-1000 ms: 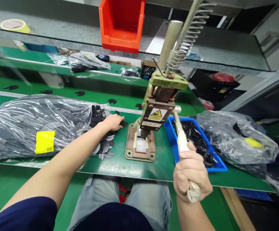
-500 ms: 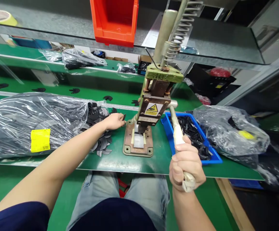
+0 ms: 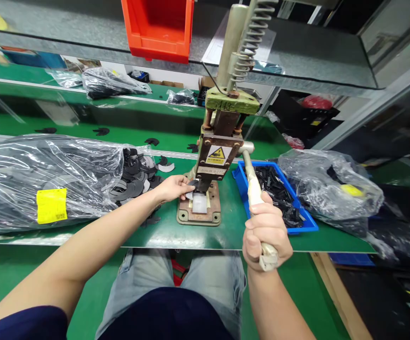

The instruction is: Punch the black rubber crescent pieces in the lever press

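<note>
A hand press (image 3: 219, 153) with a warning label stands on the green table. My left hand (image 3: 175, 188) pinches a small dark curved piece (image 3: 192, 183) at the left side of the press head, over the base (image 3: 200, 217). A pale block (image 3: 199, 203) lies on that base. My right hand (image 3: 267, 232) is wrapped round the tape-covered lever (image 3: 255, 191), to the right of the press. Loose dark and grey curved pieces (image 3: 134, 182) spill from the clear bag (image 3: 49, 165) at the left.
A blue tray (image 3: 305, 228) of black parts lies right of the press, with another plastic bag (image 3: 346, 198) beyond it. An orange bin (image 3: 160, 49) sits on the grey shelf (image 3: 84, 49) above. Several curved pieces lie on the green surface behind.
My left hand has moved right with the dark piece, from beside the press to its head. My right hand still grips the lever. The whole view has shifted slightly.
</note>
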Motion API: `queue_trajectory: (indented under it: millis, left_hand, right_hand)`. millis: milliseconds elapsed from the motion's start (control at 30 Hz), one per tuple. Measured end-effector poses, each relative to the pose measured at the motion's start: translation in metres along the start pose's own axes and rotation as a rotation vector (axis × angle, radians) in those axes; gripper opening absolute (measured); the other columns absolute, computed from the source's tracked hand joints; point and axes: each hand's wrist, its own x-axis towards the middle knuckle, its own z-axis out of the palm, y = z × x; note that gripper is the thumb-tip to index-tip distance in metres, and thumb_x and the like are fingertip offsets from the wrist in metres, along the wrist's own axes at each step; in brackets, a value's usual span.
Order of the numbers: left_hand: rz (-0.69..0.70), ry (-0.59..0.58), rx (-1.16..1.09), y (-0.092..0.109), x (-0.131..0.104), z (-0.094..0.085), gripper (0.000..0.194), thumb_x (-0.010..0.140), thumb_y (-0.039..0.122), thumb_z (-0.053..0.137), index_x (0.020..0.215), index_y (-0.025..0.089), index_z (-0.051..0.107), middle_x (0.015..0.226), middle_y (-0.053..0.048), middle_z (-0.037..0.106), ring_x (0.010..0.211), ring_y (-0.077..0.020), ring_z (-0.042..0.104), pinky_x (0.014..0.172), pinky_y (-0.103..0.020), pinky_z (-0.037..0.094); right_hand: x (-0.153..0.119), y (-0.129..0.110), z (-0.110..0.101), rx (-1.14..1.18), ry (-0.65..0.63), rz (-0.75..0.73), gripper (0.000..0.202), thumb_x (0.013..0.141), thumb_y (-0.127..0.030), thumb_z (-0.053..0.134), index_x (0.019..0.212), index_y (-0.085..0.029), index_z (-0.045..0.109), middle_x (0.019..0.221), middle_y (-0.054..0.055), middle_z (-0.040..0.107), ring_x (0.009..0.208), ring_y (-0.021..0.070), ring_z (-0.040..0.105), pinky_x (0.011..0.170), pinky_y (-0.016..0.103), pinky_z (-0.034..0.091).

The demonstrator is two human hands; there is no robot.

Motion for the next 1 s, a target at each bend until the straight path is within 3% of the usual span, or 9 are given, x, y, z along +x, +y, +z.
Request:
queue_trajectory:
  millis: [333, 667, 900, 1000]
  left_hand:
    - [-0.164, -0.073, 0.110, 0.012, 0.012, 0.014, 0.042, 0.087, 0.040, 0.084, 0.077, 0.021, 0.048, 0.051, 0.000, 0.066, 0.045, -0.0132, 0.066, 0.045, -0.019, 0.052]
    - [-0.248, -0.036, 0.153, 0.019, 0.006, 0.025, 0.026, 0.093, 0.037, 0.077, 0.093, 0.019, 0.059, 0.049, 0.002, 0.064, 0.039, -0.0125, 0.061, 0.041, -0.017, 0.047]
    - [-0.124, 0.013, 0.260, 0.013, -0.006, 0.034, 0.029, 0.095, 0.044, 0.070, 0.109, 0.020, 0.063, 0.052, 0.002, 0.065, 0.041, -0.0167, 0.063, 0.041, -0.022, 0.045]
    - [0.037, -0.079, 0.385, 0.017, -0.014, 0.023, 0.024, 0.099, 0.041, 0.060, 0.110, 0.020, 0.064, 0.066, -0.001, 0.072, 0.053, -0.0178, 0.070, 0.049, -0.024, 0.050]
  right_hand:
    - [-0.001, -0.002, 0.000, 0.008, -0.023, 0.039, 0.014, 0.088, -0.028, 0.068, 0.076, -0.027, 0.061, 0.072, -0.001, 0.063, 0.088, 0.0244, 0.069, 0.110, 0.069, 0.055]
    - [-0.003, 0.000, 0.004, -0.015, 0.038, 0.036, 0.017, 0.089, -0.030, 0.067, 0.074, -0.027, 0.060, 0.070, -0.001, 0.060, 0.084, 0.0239, 0.068, 0.106, 0.070, 0.056]
    - [0.002, -0.003, 0.004, -0.016, 0.034, 0.020, 0.015, 0.086, -0.027, 0.068, 0.073, -0.026, 0.060, 0.072, -0.002, 0.063, 0.085, 0.0230, 0.067, 0.106, 0.069, 0.055]
    - [0.002, -0.004, 0.002, -0.010, 0.034, 0.032, 0.014, 0.086, -0.025, 0.069, 0.074, -0.025, 0.062, 0.074, -0.001, 0.065, 0.087, 0.0228, 0.067, 0.108, 0.068, 0.055]
